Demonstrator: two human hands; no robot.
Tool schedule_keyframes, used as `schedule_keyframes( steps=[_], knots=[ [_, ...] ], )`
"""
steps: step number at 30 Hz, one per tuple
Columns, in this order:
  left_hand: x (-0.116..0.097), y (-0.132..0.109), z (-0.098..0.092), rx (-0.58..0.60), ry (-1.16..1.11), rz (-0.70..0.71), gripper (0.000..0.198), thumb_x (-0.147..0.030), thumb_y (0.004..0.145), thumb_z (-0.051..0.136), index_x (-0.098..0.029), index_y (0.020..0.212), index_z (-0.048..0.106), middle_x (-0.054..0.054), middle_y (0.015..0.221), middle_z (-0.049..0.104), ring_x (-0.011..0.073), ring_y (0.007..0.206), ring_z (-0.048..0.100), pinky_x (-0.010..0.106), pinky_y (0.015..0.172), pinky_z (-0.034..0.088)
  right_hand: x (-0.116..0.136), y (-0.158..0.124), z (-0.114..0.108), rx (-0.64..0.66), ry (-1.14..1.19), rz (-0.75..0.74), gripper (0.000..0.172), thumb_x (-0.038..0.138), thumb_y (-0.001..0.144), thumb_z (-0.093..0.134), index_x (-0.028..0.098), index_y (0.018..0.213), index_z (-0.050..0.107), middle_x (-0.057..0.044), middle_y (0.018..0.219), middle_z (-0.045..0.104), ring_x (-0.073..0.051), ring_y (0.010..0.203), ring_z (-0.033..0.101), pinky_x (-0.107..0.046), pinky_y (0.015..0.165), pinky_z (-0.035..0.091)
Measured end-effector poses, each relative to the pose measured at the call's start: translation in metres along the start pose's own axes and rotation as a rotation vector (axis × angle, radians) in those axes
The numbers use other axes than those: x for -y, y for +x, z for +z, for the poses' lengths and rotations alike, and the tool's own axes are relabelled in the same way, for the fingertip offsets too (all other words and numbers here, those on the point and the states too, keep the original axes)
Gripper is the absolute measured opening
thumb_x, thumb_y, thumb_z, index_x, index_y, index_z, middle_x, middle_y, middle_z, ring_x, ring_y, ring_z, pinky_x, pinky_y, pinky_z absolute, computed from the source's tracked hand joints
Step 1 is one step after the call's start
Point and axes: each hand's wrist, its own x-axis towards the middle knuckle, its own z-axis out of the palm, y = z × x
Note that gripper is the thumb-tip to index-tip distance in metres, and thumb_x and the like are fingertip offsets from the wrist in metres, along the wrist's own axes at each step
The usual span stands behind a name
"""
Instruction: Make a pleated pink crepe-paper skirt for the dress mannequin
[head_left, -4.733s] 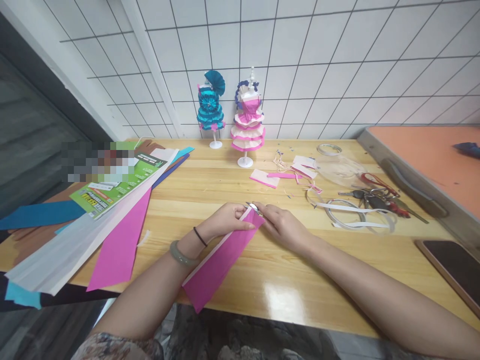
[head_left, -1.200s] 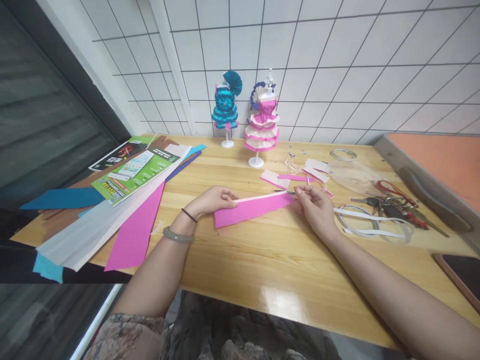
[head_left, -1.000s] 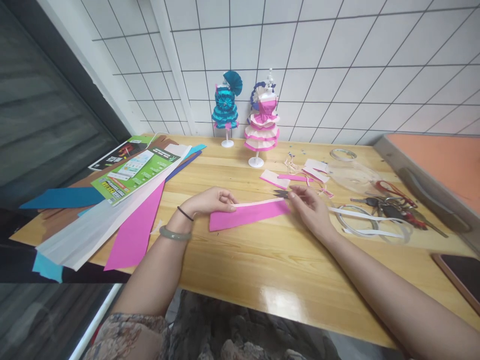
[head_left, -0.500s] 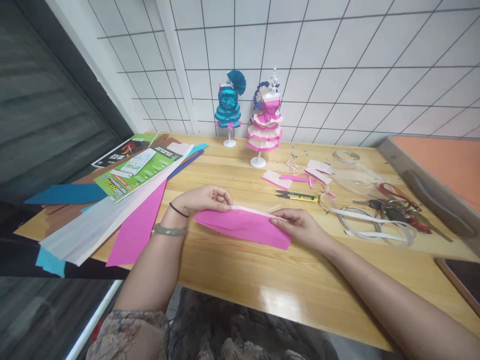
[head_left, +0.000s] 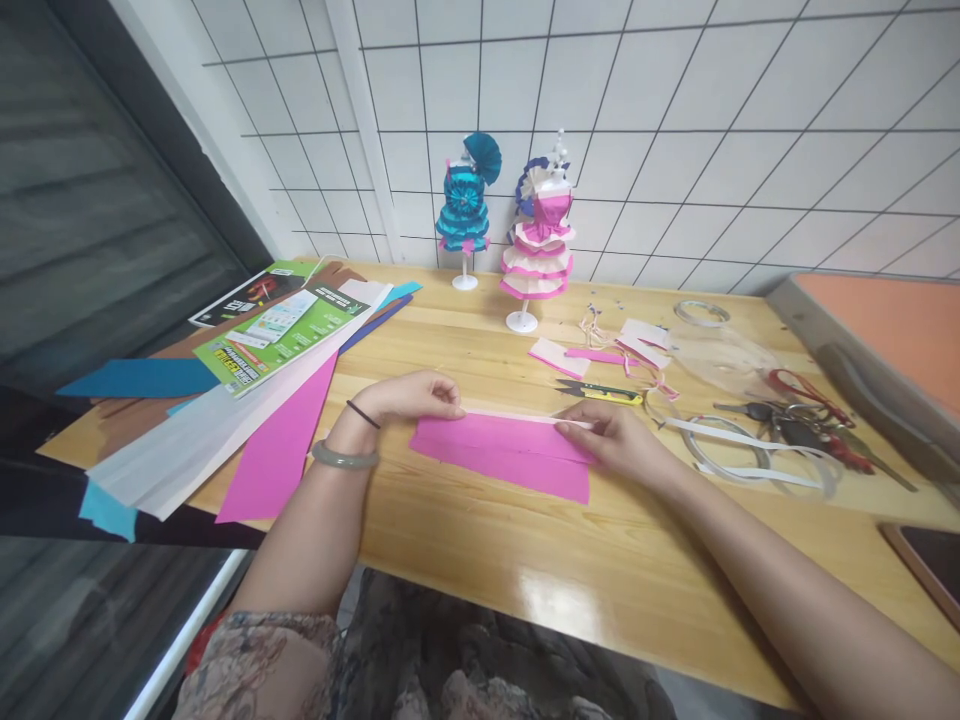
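Note:
A pink crepe paper strip (head_left: 502, 452) with a narrow white band along its far edge lies before me on the wooden table. At its upper left corner, my left hand (head_left: 420, 397) pinches the edge between thumb and fingers. Thumb on top, my right hand (head_left: 611, 440) grips the same edge near the right end. A lengthwise crease crosses the pink paper. Just beyond the right hand are yellow-handled thread snips (head_left: 600, 391). Pink and white paper scraps (head_left: 559, 358) lie past the snips.
Two small dress forms, one teal (head_left: 463, 210) and one pink and white (head_left: 538, 255), stand near the tiled wall. Coloured paper sheets (head_left: 165, 440) and a green packet (head_left: 281, 340) cover the left side. Tape rolls (head_left: 724, 450), keys (head_left: 795, 430) and a phone (head_left: 930, 560) lie right.
The pink strip, bowed and partly raised before, now lies flatter with its near part spread toward me. Both hands still hold the far edge. The view has shifted slightly.

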Motion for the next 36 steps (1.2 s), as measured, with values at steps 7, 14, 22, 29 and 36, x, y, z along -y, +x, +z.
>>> schedule_keyframes(
  steps=[7,14,22,29,36],
  knots=[
    [0.000,0.000,-0.001,-0.173,-0.081,0.032,0.026,-0.038,0.069,0.066,-0.014,0.078,0.057,-0.001,0.067,0.055,0.0080,0.059,0.047,0.021,0.056,0.036,-0.008,0.004,0.000,-0.082,-0.190,-0.083,0.032,0.044,0.084,0.047,0.018,0.080,0.065,-0.006,0.078,0.069,-0.019,0.067,0.060,-0.030,0.060,0.046],
    [-0.010,0.000,0.001,-0.397,-0.203,0.012,0.036,-0.034,0.068,0.068,-0.013,0.095,0.059,-0.006,0.059,0.046,0.0058,0.051,0.041,0.019,0.050,0.031,-0.003,0.002,0.004,-0.253,-0.100,0.007,0.035,0.045,0.081,0.052,0.017,0.093,0.068,-0.008,0.088,0.072,-0.022,0.073,0.064,-0.034,0.064,0.049],
    [0.003,0.010,0.001,-0.485,-0.066,-0.042,0.041,-0.031,0.064,0.069,-0.012,0.100,0.062,0.005,0.088,0.061,0.0121,0.072,0.054,0.022,0.062,0.042,-0.013,0.003,0.003,-0.222,-0.231,0.004,0.043,0.045,0.082,0.049,0.013,0.109,0.064,-0.005,0.069,0.068,-0.016,0.054,0.056,-0.029,0.054,0.044],
    [0.017,0.016,0.001,-0.458,-0.037,-0.061,0.048,-0.028,0.062,0.069,-0.012,0.107,0.061,0.009,0.102,0.063,0.0162,0.086,0.056,0.026,0.069,0.046,-0.011,0.003,0.002,-0.207,-0.380,-0.047,0.040,0.038,0.085,0.046,0.015,0.112,0.062,-0.006,0.071,0.068,-0.017,0.053,0.056,-0.029,0.053,0.044],
    [0.024,0.019,0.001,-0.491,0.048,-0.058,0.047,-0.029,0.062,0.069,-0.013,0.105,0.063,0.007,0.098,0.065,0.0168,0.084,0.057,0.028,0.073,0.047,-0.017,0.004,0.003,-0.213,-0.469,-0.076,0.036,0.035,0.086,0.046,0.016,0.112,0.061,-0.006,0.077,0.069,-0.018,0.060,0.061,-0.030,0.057,0.047]
  ],
)
